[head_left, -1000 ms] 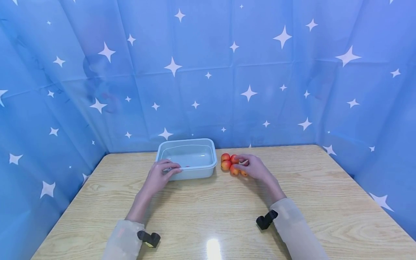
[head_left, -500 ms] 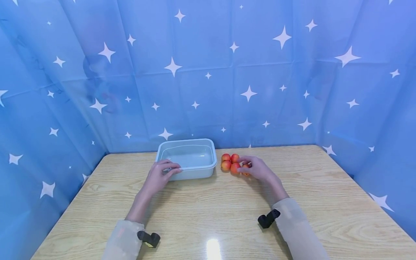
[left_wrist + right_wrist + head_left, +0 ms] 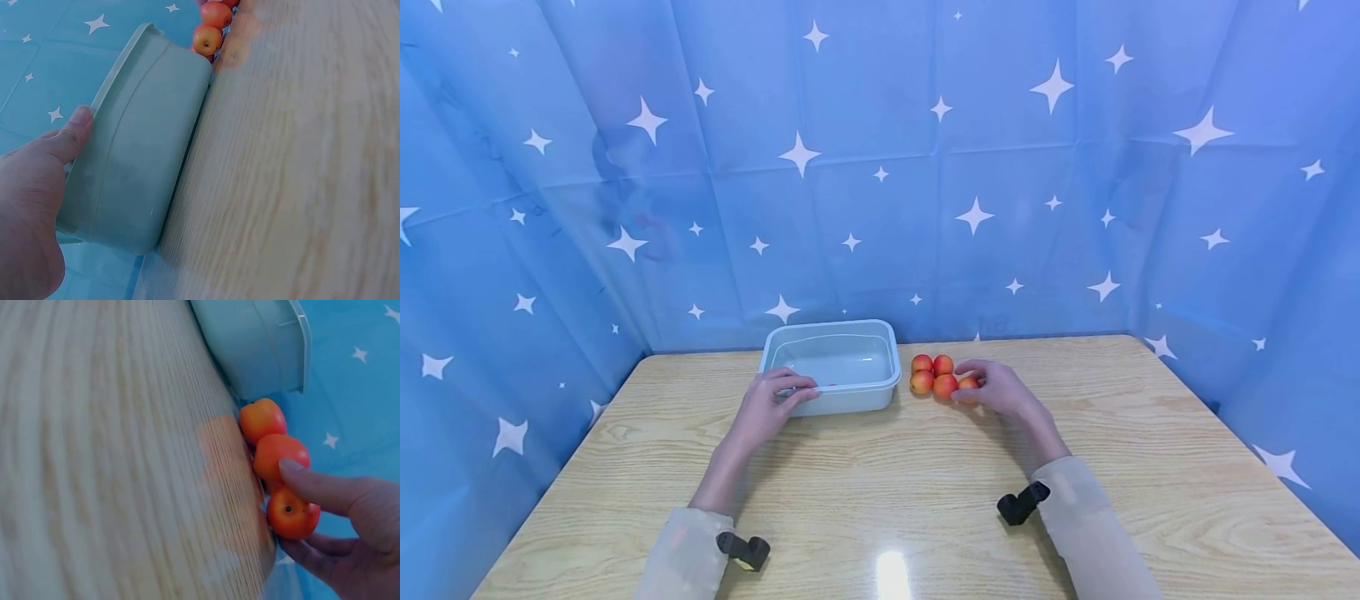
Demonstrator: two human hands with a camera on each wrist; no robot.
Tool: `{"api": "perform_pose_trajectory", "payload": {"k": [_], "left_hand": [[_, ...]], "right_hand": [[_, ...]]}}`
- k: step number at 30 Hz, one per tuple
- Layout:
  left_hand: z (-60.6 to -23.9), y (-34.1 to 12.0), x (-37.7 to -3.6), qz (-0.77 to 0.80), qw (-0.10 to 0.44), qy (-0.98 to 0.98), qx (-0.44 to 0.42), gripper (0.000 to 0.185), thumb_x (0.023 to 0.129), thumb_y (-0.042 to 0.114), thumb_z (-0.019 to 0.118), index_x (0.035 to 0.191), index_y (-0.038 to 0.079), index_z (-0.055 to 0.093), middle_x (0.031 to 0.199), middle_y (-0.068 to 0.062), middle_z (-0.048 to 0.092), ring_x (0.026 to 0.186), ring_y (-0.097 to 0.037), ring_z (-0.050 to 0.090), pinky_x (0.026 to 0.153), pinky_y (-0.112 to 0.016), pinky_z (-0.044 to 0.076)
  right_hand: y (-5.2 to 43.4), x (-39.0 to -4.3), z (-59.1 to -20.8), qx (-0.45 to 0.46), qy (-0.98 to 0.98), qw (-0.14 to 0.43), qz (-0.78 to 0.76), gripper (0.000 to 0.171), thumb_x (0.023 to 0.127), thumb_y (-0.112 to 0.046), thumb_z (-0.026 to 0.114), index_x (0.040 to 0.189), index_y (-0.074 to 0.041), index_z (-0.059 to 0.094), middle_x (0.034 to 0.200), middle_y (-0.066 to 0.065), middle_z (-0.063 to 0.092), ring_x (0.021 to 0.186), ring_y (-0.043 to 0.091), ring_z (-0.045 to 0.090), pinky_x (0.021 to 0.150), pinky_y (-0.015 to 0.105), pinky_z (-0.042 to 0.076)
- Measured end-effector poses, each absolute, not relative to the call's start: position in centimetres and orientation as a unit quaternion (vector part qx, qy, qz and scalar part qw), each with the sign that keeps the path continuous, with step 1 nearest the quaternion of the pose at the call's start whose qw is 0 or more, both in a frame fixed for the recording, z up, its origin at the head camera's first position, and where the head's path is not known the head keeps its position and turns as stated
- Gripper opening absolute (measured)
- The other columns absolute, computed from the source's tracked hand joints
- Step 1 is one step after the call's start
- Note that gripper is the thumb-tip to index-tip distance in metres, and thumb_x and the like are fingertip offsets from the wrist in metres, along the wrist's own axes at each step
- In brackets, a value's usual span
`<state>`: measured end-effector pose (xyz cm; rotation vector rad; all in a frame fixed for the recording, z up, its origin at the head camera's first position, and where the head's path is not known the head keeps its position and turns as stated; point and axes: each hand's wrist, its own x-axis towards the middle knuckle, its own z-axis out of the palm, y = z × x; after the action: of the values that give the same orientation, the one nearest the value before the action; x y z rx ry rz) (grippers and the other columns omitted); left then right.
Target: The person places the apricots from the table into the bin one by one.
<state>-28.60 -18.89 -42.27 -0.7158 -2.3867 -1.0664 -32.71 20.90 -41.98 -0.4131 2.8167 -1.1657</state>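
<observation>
A light blue plastic tub (image 3: 850, 400) stands near the back of the table. My left hand (image 3: 772, 400) holds its front rim at the left, thumb outside and fingertips over the edge; in the left wrist view the thumb (image 3: 78, 128) lies along the rim. Right of the tub, several small red-and-yellow apples (image 3: 922, 382) sit grouped together. The rightmost apple (image 3: 292, 512) is between the thumb and curled fingers of my right hand (image 3: 996, 387). The thumb tip overlaps the neighbouring apple (image 3: 278, 456) in the right wrist view. A speck of red shows just above the tub's front rim.
The wooden table (image 3: 880, 475) ends at a blue star-print curtain (image 3: 880, 167) close behind the tub and apples. Black wrist cameras (image 3: 1022, 504) sit at both sleeve cuffs.
My right hand has shifted slightly right, and the rightmost apple shows more between its thumb and fingers. The left hand and tub have stayed put.
</observation>
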Motion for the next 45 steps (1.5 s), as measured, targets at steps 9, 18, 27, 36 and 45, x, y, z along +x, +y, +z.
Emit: {"api": "perform_pose_trajectory", "payload": {"k": [9,18,27,36,45], "left_hand": [[-42.3,-18.9,-28.6,-0.382,0.217,-0.86,-0.257,0.012,0.09,0.018,0.078,0.097,0.009,0.08,0.091,0.005,0.073,0.092,-0.017,0.066,0.084,-0.04,0.053],[-42.4,-19.0,-28.6,-0.381,0.22,-0.86,-0.258,0.012,0.09,0.018,0.078,0.097,0.009,0.08,0.091,0.005,0.073,0.092,-0.017,0.066,0.083,-0.04,0.053],[-42.4,-18.9,-28.7,-0.387,0.224,-0.854,-0.266,0.01,0.09,0.018,0.078,0.095,0.01,0.08,0.09,0.006,0.072,0.09,-0.016,0.067,0.083,-0.038,0.054],[-42.4,-19.0,-28.6,-0.384,0.224,-0.855,-0.267,0.01,0.09,0.018,0.078,0.096,0.01,0.08,0.09,0.006,0.072,0.09,-0.016,0.067,0.082,-0.039,0.054],[-42.2,-18.9,-28.5,-0.384,0.218,-0.859,-0.26,0.012,0.09,0.018,0.077,0.097,0.009,0.08,0.09,0.007,0.072,0.09,-0.016,0.066,0.083,-0.039,0.053]], "right_hand": [[21.0,-32.6,-41.9,-0.108,0.923,0.033,-0.369,0.042,0.088,-0.028,0.08,0.115,0.002,0.069,0.104,0.011,0.068,0.093,0.025,0.058,0.083,0.04,0.049],[21.0,-32.6,-41.9,-0.09,0.924,0.024,-0.37,0.048,0.088,-0.034,0.08,0.118,0.001,0.068,0.107,0.013,0.067,0.089,0.024,0.058,0.073,0.034,0.048],[21.1,-32.4,-41.3,-0.091,0.925,0.002,-0.37,0.051,0.09,-0.034,0.077,0.126,0.001,0.066,0.114,0.015,0.066,0.087,0.026,0.054,0.069,0.034,0.046],[20.9,-32.3,-40.9,-0.1,0.925,-0.024,-0.366,0.053,0.092,-0.037,0.075,0.127,0.001,0.066,0.119,0.017,0.066,0.091,0.028,0.054,0.071,0.036,0.044],[20.9,-32.4,-40.6,-0.099,0.915,-0.038,-0.39,0.054,0.092,-0.037,0.076,0.131,-0.002,0.064,0.118,0.015,0.066,0.08,0.025,0.053,0.063,0.033,0.044]]}}
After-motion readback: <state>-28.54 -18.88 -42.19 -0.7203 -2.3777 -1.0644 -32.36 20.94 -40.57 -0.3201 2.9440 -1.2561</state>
